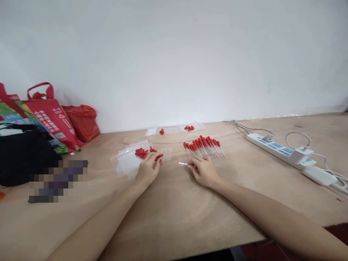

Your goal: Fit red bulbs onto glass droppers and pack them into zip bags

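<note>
My left hand (148, 169) is closed, with a red rubber dropper bulb (159, 157) between thumb and fingers. In my right hand (203, 172) a clear glass dropper tube (183, 164) is pinched, its free end pointing left toward the other hand. Loose red bulbs (141, 153) lie just behind my left hand, on and beside clear zip bags (123, 159). A row of bare glass tubes (166, 155) sits right of that hand. Beyond my right hand, several droppers with red bulbs fitted (205, 145) lie side by side.
Near the wall lie more bags (199, 125) with red bulbs (189, 128) and tubes. A white power strip (277, 148) with plugs and cables runs along the right. At left stand a red shopping bag (58, 121), a black bag (27, 156) and a blurred-out object (61, 181).
</note>
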Tool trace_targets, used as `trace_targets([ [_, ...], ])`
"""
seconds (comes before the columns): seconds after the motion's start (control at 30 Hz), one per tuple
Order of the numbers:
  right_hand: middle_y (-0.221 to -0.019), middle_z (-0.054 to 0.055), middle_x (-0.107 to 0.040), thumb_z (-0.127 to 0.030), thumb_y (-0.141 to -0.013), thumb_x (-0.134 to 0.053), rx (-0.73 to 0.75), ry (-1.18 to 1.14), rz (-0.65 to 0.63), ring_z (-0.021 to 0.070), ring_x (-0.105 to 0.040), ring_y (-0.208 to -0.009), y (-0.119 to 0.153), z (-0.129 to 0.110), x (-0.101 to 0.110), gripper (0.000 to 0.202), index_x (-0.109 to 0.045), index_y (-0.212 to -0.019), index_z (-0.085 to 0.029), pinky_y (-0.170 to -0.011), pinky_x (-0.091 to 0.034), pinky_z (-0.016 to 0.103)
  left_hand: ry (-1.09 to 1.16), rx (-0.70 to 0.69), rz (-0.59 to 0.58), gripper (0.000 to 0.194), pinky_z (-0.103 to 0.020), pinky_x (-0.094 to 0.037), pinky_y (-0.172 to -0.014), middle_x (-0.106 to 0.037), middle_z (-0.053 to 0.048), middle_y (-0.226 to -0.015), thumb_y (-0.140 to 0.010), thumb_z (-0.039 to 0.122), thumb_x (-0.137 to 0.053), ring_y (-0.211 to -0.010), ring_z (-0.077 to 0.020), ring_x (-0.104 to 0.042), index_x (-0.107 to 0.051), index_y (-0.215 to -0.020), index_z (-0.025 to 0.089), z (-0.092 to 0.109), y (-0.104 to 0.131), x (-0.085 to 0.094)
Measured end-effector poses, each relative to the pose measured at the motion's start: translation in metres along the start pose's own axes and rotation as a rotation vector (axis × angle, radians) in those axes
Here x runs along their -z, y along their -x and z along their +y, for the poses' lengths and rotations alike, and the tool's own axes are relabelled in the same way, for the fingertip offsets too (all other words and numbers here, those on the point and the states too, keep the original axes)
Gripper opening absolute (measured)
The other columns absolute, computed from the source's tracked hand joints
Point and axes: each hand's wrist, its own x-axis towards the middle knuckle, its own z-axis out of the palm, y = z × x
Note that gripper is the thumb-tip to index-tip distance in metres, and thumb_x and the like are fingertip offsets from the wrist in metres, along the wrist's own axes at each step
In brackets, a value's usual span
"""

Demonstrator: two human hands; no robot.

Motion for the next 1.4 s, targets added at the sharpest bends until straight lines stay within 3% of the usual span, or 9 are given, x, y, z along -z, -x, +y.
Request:
trace_targets([
  [0.17, -0.084, 0.002, -0.061, -0.020, -0.084, -0.042, 0.016, -0.029, 0.013, 0.0121, -0.052, -0.073, -0.001, 0.001, -0.001, 0.012, -0.054, -0.082, -0.018, -0.074, -0.025, 0.031, 0.143, -0.034, -0.123, 0.030, -0.035, -0.046, -0.084, -0.057, -0.010, -0.105, -0.084, 0.014, -0.039, -0.097, -0.0190, -0.055, -0.051, -0.111, 0.016, 0.028, 0.008, -0.007],
  [0.3, -0.082, 0.001, -0.061, -0.019, -0.084, -0.042, 0.034, -0.057, 0.041, 0.0115, -0.052, -0.071, -0.001, 0.001, -0.001, 0.012, -0.054, -0.081, -0.019, -0.075, -0.025, 0.031, 0.238, 0.013, -0.235, 0.026, -0.036, -0.045, -0.085, -0.059, -0.009, -0.105, -0.086, 0.016, -0.037, -0.097, -0.0188, -0.055, -0.057, -0.103, 0.016, 0.039, 0.012, -0.012],
  [0.7, -0.077, 0.000, -0.059, -0.018, -0.083, -0.044, 0.110, -0.114, 0.041, 0.0115, -0.050, -0.069, 0.001, 0.001, -0.002, 0.010, -0.054, -0.080, -0.017, -0.072, -0.027, 0.030, 0.351, 0.106, -0.268, 0.021, -0.030, -0.048, -0.075, -0.063, -0.006, -0.092, -0.085, 0.019, -0.040, -0.084, -0.0166, -0.060, -0.056, -0.098, 0.016, 0.040, 0.011, -0.011],
  [0.93, -0.078, 0.001, -0.059, -0.020, -0.084, -0.044, 0.154, -0.144, -0.017, 0.0120, -0.051, -0.072, 0.000, 0.000, -0.003, 0.013, -0.057, -0.083, -0.018, -0.070, -0.027, 0.029, 0.365, 0.181, -0.292, 0.018, -0.023, -0.046, -0.057, -0.065, -0.002, -0.077, -0.084, 0.026, -0.045, -0.064, -0.0136, -0.058, -0.060, -0.089, 0.016, 0.043, 0.010, -0.009],
  [1.2, -0.079, 0.002, -0.061, -0.023, -0.085, -0.043, 0.262, -0.138, -0.131, 0.0121, -0.052, -0.071, -0.006, 0.011, 0.001, 0.019, -0.062, -0.086, -0.020, -0.073, -0.025, 0.030, 0.366, 0.072, -0.324, 0.017, -0.025, -0.045, -0.062, -0.064, -0.003, -0.073, -0.082, 0.020, -0.044, -0.066, -0.0139, -0.058, -0.061, -0.080, 0.016, 0.047, 0.008, -0.005],
  [1.4, -0.082, 0.001, -0.061, -0.020, -0.084, -0.041, 0.361, -0.001, -0.120, 0.0106, -0.048, -0.065, -0.007, 0.013, 0.007, 0.023, -0.063, -0.089, -0.022, -0.072, -0.022, 0.031, 0.306, 0.011, -0.386, 0.020, -0.024, -0.043, -0.058, -0.062, -0.002, -0.069, -0.084, 0.023, -0.042, -0.061, -0.0130, -0.055, -0.061, -0.079, 0.017, 0.048, 0.012, -0.004],
])
